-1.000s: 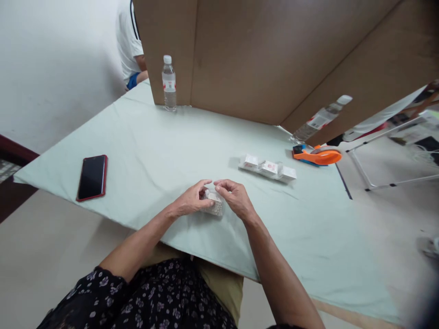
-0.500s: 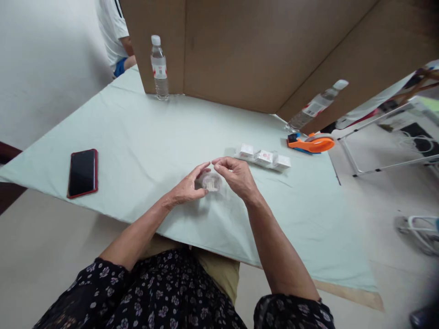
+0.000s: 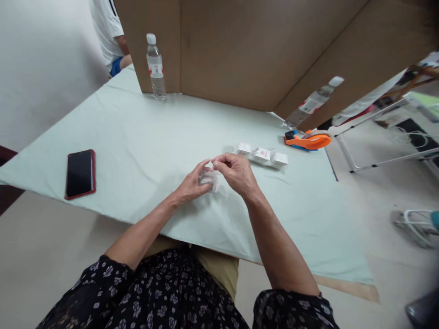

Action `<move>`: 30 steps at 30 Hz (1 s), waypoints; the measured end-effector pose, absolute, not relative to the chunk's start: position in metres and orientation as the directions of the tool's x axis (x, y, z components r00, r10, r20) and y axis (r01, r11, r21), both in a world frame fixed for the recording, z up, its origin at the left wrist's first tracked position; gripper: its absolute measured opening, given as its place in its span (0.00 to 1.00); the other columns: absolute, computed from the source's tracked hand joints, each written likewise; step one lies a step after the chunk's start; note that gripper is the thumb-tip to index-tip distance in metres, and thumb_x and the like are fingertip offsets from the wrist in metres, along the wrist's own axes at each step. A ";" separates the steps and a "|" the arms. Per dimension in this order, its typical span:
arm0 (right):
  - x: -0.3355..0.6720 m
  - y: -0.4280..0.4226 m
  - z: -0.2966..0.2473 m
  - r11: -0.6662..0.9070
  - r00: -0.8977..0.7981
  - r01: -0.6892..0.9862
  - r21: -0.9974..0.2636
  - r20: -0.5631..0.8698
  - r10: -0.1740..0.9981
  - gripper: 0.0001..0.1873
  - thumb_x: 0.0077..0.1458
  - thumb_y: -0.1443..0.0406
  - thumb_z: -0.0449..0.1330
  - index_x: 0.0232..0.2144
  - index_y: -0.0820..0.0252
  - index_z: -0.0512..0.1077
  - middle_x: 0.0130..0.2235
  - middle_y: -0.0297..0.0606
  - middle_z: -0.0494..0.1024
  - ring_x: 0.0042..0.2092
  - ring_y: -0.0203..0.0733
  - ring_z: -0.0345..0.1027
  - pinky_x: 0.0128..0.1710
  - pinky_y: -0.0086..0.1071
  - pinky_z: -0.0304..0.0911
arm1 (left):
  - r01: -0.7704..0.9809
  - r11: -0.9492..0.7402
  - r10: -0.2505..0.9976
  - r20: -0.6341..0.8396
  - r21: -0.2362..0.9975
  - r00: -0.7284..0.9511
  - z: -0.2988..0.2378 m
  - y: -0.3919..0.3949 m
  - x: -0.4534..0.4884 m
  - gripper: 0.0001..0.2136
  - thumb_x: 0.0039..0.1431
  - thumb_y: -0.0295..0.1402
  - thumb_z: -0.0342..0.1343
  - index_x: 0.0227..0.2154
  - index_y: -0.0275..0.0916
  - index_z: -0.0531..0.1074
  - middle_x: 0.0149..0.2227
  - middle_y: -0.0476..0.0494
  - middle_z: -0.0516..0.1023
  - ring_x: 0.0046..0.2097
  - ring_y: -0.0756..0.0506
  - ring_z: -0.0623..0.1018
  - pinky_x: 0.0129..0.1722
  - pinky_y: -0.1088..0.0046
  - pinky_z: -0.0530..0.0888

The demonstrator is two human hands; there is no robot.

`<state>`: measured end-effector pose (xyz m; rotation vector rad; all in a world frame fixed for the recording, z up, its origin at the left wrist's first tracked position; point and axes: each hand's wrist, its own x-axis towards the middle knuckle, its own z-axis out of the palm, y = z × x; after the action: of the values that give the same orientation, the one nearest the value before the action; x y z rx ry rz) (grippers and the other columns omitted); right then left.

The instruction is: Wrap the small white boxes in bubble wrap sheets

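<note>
Between the thumb and fingers of my left hand (image 3: 190,186) is a small bundle (image 3: 213,181) in clear, crinkled plastic that looks like bubble wrap. My left thumb lies across its near side, and what is inside cannot be made out. Just right of it, my right hand (image 3: 237,174) is closed, its thumb and forefinger pinched together close to the left fingertips. Whatever that pinch holds, if anything, is too small to tell. Beyond my right hand lie three small white boxes (image 3: 262,155) in a row, wrapped in clear plastic.
An orange tape dispenser (image 3: 310,140) lies at the right edge of the pale green tablecloth (image 3: 137,123). Water bottles stand left (image 3: 156,68) and right (image 3: 312,104) against a cardboard screen (image 3: 226,55). A phone (image 3: 80,174) is at left. Behind the screen sits a person in a white shirt (image 3: 106,32).
My left thumb has moved onto the bundle, whose plastic now looks more gathered. My right hand keeps its pinch in nearly the same place. The whole view has shifted slightly.
</note>
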<state>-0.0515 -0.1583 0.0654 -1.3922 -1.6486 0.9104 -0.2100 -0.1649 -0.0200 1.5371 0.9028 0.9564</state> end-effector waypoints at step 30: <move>-0.029 -0.193 0.041 0.101 -0.047 0.696 -0.711 0.095 0.994 0.18 0.50 0.48 0.66 0.28 0.56 0.74 0.32 0.40 0.80 0.33 0.44 0.70 0.36 0.38 0.63 | -0.182 0.226 0.973 -0.211 0.957 0.095 -0.013 -0.154 -0.196 0.15 0.48 0.44 0.63 0.21 0.38 0.68 0.21 0.54 0.65 0.27 0.52 0.65 0.30 0.75 0.61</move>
<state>-0.0291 -0.1933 0.0412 -1.6522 -1.8037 0.6633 -0.1962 -0.1543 -0.0130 0.9434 1.1116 1.0782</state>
